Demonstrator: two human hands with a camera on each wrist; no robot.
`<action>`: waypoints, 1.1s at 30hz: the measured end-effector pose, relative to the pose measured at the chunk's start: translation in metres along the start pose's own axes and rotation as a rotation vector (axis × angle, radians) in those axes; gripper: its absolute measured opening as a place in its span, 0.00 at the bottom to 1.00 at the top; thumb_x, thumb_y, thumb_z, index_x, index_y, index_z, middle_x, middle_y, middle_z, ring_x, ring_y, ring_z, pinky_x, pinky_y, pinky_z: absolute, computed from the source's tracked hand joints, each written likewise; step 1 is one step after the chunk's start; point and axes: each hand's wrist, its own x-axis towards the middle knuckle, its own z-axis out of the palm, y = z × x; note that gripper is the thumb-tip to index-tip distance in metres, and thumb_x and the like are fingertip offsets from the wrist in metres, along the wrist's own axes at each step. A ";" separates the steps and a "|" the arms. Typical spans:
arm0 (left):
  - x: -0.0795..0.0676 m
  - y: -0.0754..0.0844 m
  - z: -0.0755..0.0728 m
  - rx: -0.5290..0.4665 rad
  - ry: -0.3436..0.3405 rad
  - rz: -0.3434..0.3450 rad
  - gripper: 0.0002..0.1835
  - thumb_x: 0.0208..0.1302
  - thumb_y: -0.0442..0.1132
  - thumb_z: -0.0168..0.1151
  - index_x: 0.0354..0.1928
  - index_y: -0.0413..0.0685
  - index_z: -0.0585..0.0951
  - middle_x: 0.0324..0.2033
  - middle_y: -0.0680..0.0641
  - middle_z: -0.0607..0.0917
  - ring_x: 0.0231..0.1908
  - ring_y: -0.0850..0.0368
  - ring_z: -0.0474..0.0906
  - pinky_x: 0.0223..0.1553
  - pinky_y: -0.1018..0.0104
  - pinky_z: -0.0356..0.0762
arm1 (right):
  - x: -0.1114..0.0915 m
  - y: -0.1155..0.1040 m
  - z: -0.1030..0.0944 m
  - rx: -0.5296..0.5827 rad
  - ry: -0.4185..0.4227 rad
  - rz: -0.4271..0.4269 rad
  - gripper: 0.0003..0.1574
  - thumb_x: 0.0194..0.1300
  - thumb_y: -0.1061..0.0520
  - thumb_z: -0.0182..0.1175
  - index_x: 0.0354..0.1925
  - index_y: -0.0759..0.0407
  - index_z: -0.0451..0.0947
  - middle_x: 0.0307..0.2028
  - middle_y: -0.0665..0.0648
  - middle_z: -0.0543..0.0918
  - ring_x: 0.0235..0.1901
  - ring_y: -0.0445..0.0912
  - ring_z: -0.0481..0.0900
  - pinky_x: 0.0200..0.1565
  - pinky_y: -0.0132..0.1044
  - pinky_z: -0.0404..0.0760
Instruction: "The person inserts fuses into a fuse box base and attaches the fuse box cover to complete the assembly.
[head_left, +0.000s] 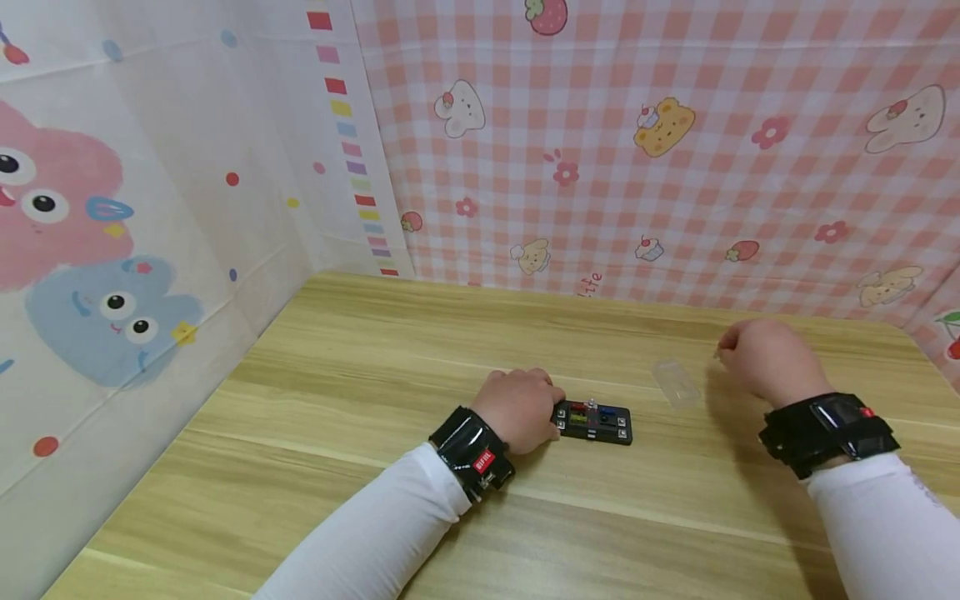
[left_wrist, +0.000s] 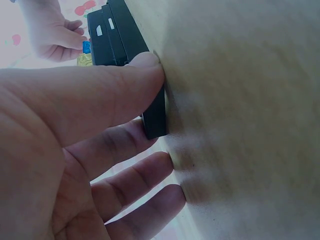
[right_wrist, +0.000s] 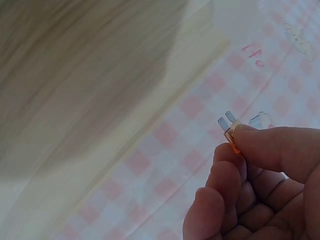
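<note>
A black fuse block (head_left: 604, 430) lies on the wooden table, with red, yellow and blue blade fuses seated in it and metal terminals at its ends. My left hand (head_left: 517, 411) grips its left end between thumb and index finger; the other fingertips rest on the tabletop in the left wrist view. Raised above the table on the right, my right hand (head_left: 776, 358) pinches a small orange blade fuse (right_wrist: 232, 137) between thumb and index finger. Both flat metal prongs point away from the fingertips, and the thumb hides part of the fuse body.
A clear plastic case (head_left: 677, 383) lies on the table (head_left: 420, 358) between the fuse block and my right hand. Behind the table hangs a pink checked cloth (head_left: 570, 208); a white cartoon-print cloth (head_left: 217, 242) hangs along the left side.
</note>
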 end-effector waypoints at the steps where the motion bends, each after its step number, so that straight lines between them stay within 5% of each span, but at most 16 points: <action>1: 0.000 0.000 0.000 -0.001 0.000 0.000 0.29 0.55 0.61 0.62 0.59 0.63 0.75 0.54 0.54 0.75 0.46 0.54 0.71 0.45 0.52 0.70 | -0.001 -0.002 0.000 0.006 0.000 -0.002 0.12 0.62 0.58 0.57 0.37 0.66 0.81 0.29 0.61 0.80 0.25 0.53 0.71 0.25 0.45 0.73; 33: 0.000 0.000 -0.001 -0.010 0.010 0.001 0.27 0.55 0.60 0.63 0.57 0.63 0.77 0.53 0.54 0.76 0.44 0.55 0.72 0.44 0.52 0.71 | -0.029 -0.055 0.012 0.037 0.018 -0.148 0.07 0.61 0.59 0.61 0.34 0.63 0.81 0.27 0.56 0.80 0.24 0.48 0.71 0.27 0.44 0.74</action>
